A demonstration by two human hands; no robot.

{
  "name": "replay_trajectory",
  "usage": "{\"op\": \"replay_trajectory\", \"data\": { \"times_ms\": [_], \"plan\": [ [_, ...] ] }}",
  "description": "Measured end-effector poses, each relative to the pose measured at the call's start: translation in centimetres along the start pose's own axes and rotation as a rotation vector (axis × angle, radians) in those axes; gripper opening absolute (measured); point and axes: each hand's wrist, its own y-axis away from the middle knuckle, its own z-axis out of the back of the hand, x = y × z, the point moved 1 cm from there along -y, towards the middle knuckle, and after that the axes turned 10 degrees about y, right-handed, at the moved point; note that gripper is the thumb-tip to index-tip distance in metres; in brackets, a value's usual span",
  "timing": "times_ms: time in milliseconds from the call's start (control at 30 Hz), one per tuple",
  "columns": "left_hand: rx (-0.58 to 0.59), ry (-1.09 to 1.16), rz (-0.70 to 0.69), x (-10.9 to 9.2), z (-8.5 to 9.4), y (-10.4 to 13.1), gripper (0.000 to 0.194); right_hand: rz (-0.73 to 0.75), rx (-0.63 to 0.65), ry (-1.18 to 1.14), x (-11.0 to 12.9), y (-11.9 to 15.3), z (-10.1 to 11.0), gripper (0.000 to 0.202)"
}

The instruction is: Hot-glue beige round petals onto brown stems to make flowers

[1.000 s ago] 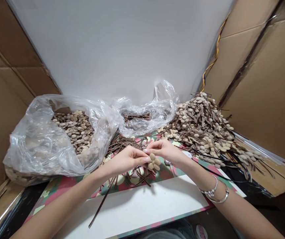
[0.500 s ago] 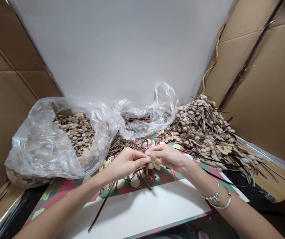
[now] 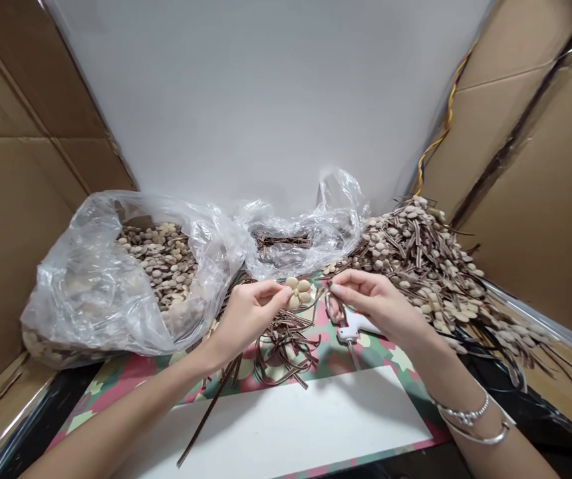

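My left hand [image 3: 253, 313] pinches a beige five-petal flower piece [image 3: 298, 291] by one edge, its petals facing me. To the right, my right hand [image 3: 380, 306] has thumb and forefinger closed on a thin brown strip [image 3: 328, 307], only partly visible at the fingertips. The two hands are apart. Below the right hand a white glue gun [image 3: 350, 327] lies on the patterned mat, partly covered by the hand. A tangle of loose brown strips [image 3: 288, 349] lies below the flower piece.
At left, a clear plastic bag [image 3: 91, 286] holds many beige flower pieces. Another plastic bag [image 3: 310, 246] with brown strips stands behind. A heap of flowers with strips [image 3: 416, 253] rises at right. A white board [image 3: 286, 426] lies in front; cardboard walls [image 3: 540, 166] flank the table.
My hands were together at the flower piece and have separated. The right hand has moved right, over the glue gun, which now shows. The left hand has raised the flower slightly.
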Motion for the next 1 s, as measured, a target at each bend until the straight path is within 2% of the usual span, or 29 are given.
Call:
{"op": "replay_trajectory", "data": {
  "times_ms": [100,200,367,567,833,1000],
  "plan": [
    [-0.071,-0.057,-0.105,0.4,-0.2,0.1,0.022,0.037,0.053,0.064,-0.2,0.2,-1.5,0.013],
    [-0.088,-0.124,-0.201,0.6,-0.5,0.2,0.019,0.067,0.056,0.045,-0.8,0.0,-3.0,0.011],
    [-0.105,-0.221,-0.307,0.9,-0.8,0.3,0.017,0.095,-0.021,-0.027,-2.0,-0.4,-4.1,0.019],
    [-0.099,-0.246,-0.442,0.9,-1.1,0.5,0.013,0.101,-0.112,0.029,-2.7,-0.3,-4.7,0.021],
    [-0.062,-0.26,-0.455,0.9,-1.3,0.7,0.015,0.073,-0.149,0.112,-2.7,-0.3,-4.9,0.021],
    [-0.094,-0.253,-0.456,1.0,-1.4,0.7,0.012,0.059,-0.139,0.064,-2.7,-0.4,-4.9,0.022]
  ]
}}
